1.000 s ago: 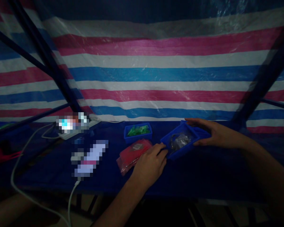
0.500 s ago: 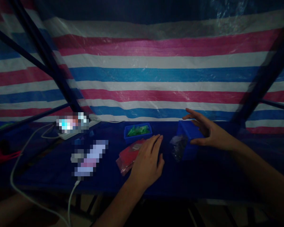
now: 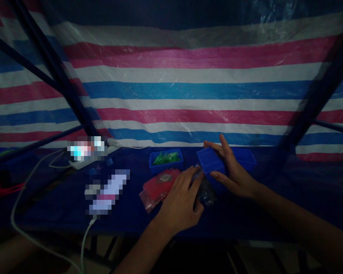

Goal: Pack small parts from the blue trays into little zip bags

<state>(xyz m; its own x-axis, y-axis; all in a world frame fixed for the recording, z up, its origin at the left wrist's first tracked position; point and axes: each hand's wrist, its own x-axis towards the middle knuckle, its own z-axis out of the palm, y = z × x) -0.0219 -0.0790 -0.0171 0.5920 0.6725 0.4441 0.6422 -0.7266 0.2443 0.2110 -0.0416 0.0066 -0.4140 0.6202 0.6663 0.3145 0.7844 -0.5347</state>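
My right hand (image 3: 236, 171) has its thumb and fingers around a small blue plastic bin (image 3: 210, 160), which is tilted over. More blue plastic (image 3: 246, 158) shows behind this hand; I cannot tell whether it is a second bin. Beneath the tilted bin lies a clear plastic bag with dark contents (image 3: 207, 192). My left hand (image 3: 181, 201) reaches to that bag, fingers stretched and thumb apart, its fingertips at the bag's edge. Flat red plastic bags (image 3: 157, 186) lie on the table just left of it, partly under the hand, with a small greyish piece (image 3: 165, 177) on top.
A blue bin (image 3: 153, 168) of green packets stands behind the red bags. To the left are a blurred phone (image 3: 111, 192) on a white cable (image 3: 85, 232), and a power strip (image 3: 82, 161) with a lit blurred screen. A striped sheet (image 3: 188, 89) hangs behind the blue table.
The blue bin in my right hand has moved left and tipped. The dark-filled bag lies further left and nearer. My left hand has shifted slightly right, onto the bag's edge.
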